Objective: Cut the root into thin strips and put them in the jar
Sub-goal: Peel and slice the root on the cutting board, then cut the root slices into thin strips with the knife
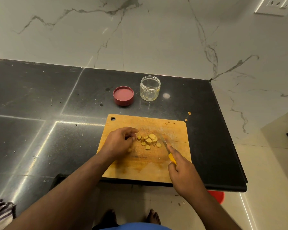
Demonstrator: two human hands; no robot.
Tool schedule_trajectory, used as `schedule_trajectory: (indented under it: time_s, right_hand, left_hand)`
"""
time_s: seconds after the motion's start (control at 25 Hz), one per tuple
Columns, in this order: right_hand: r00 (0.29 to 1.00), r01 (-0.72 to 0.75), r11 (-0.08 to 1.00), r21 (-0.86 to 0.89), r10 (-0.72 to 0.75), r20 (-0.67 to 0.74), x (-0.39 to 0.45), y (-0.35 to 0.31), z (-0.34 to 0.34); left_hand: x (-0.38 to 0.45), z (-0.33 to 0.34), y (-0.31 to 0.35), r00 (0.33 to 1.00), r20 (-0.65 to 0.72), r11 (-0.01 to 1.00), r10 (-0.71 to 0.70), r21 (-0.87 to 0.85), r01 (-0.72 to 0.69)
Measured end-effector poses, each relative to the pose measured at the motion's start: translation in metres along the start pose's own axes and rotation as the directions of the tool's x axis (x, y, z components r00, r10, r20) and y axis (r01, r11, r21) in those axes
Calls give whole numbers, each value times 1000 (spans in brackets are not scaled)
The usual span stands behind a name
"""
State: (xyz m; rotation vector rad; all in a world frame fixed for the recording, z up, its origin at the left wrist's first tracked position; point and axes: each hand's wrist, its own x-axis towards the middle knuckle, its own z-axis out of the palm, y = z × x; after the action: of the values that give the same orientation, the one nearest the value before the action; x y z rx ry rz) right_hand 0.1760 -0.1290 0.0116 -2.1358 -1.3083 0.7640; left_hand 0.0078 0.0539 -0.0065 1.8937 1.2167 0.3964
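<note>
The wall (156, 39) behind is white stone with grey lines. A white socket (273, 5) sits high up on it at the right.

The counter (40, 105) is black and shiny. Part of the pale floor (273, 171) shows at the right and below me.

My board (156, 168) is wood and lies on the counter, close to the front edge. It has a small hole in its far left corner.

My left hand (118, 143) rests on the board, at the left of the root slices. Its fingers are curled, and the tips are right next to the nearest slice. I cannot tell if they hold anything.

My right hand (183, 173) is on the right side of the board. It grips the yellow handle of my knife (166, 146). One finger lies straight along the top. The blade points away from me, and its tip is just beside the slices.

The jar (150, 88) stands upright on the counter behind the board. It is clear and open. The red lid (123, 95) lies just beside it on the left, with its inside facing up.

The root slices (149, 141) lie in a little heap in the middle of the board. They are round and yellow, between my two hands.

A few tiny bits (189, 113) lie on the counter near the board's far right corner.
</note>
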Motion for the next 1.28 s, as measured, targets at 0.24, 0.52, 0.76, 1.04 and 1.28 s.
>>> schedule_trajectory:
  time_s: [0.24, 0.52, 0.76, 1.04, 1.28]
  right_hand:
    - [999, 31, 997, -69, -29, 33, 9, -2, 4]
    - [979, 144, 989, -15, -140, 149, -1, -17, 18]
    - [991, 115, 988, -107, -107, 76, 18, -15, 17]
    - [955, 241, 969, -56, -226, 189, -1, -41, 39]
    - [998, -43, 988, -150, 34, -59, -9, 6, 3]
  left_hand:
    - [-9, -34, -5, 962, 271, 954, -15, 292, -67]
    - [-21, -39, -19, 996, 85, 978, -27, 209, 9]
    - [-21, -40, -17, 995, -10, 995, -95, -30, 95]
    - [-10, -28, -8, 992, -33, 983, -122, -143, 116]
    - [-5, -22, -3, 996, -22, 985, -87, -153, 82]
